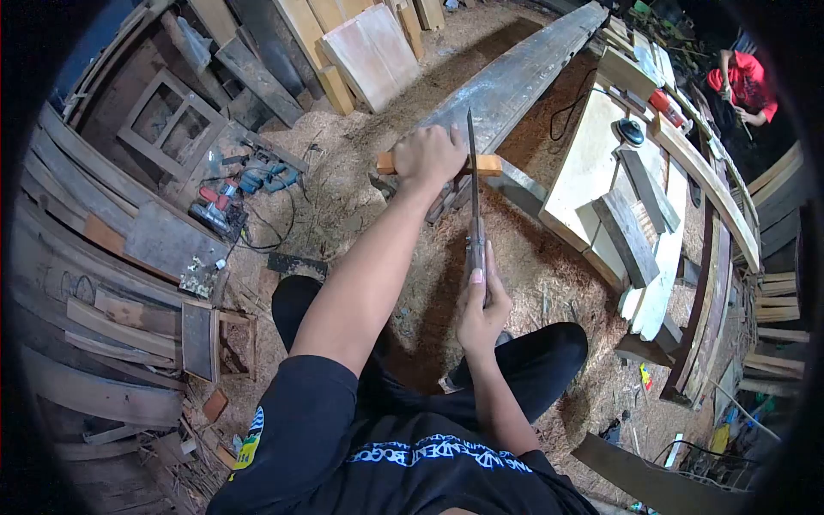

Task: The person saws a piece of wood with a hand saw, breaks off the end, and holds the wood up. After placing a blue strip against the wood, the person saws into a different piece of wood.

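A short orange-brown piece of wood (pixel 488 165) lies crosswise at the near end of a long, worn plank bench (pixel 515 81). My left hand (pixel 432 156) is closed over it from above, and both of its ends stick out past the fingers. In my right hand (pixel 484 309) is the handle of a handsaw (pixel 475 193), its narrow blade pointing away from me. The blade crosses the wood just to the right of my left hand, seen nearly edge-on. Part of the wood is hidden under my left hand.
Power tools (pixel 225 206) with a cord lie on the sawdust-covered floor at left. On the right, a pale board (pixel 579 184) carries wood offcuts (pixel 625 236) and a dark round tool (pixel 631 131). A person in a red shirt (pixel 748 84) is at far right. Panels (pixel 373 56) lean behind.
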Demonstrator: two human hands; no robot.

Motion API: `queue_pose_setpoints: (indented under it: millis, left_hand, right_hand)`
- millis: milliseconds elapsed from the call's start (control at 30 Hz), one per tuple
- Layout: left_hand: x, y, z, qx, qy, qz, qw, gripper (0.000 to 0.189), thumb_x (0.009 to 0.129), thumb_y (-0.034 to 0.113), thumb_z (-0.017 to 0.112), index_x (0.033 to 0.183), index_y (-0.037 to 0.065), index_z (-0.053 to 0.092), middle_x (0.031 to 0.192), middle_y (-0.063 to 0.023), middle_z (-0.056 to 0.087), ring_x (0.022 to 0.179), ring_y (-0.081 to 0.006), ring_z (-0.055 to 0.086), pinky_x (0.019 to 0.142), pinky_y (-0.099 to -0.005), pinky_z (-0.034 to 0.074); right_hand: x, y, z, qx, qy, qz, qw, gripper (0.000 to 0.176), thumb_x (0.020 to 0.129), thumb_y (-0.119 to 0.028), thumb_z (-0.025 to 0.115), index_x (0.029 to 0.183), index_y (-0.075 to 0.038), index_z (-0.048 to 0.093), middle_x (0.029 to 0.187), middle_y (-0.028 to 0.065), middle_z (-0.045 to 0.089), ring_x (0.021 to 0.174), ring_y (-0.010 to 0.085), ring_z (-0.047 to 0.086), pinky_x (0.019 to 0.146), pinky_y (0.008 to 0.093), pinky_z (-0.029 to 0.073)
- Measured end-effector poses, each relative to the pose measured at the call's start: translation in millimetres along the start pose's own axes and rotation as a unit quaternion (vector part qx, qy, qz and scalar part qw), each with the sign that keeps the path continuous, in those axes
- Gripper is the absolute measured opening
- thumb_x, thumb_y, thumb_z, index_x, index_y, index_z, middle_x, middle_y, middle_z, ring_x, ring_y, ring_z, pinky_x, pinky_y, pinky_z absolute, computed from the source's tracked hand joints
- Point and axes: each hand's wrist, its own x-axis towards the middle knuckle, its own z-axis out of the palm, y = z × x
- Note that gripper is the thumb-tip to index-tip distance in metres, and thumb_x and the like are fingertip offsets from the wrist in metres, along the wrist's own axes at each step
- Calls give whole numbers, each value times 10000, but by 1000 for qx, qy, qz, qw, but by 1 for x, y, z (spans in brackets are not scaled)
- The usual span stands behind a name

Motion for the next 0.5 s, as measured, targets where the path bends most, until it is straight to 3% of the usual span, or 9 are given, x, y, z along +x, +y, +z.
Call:
queue_pose_setpoints:
  millis: [133,400,500]
  left_hand:
    - [5,-3,11,-14,-19,-18,1000,498,1005,413,511,837,36,790,862,-244,747,812,-413,744,730,-504,587]
    - [0,-2,12,-16,27,-24,999,436,983,348,543,788,47,791,782,-229,738,753,-404,746,712,-485,597]
    - [-1,-1,13,-11,43,-20,999,424,982,336,543,793,48,791,789,-226,741,761,-404,747,710,-480,600]
  right_hand:
    - [0,-1,-11,0,-11,-3,1000,479,1086,-147,500,1554,-57,452,764,-71,520,578,12,401,522,202,341]
    - [-34,-2,-28,20,-37,14,999,494,1085,-161,497,1564,-58,437,773,-73,519,581,8,400,520,195,334]
    - [-19,-7,-21,-12,-5,2,1000,479,1085,-159,498,1552,-57,458,754,-74,513,569,8,399,513,198,330]
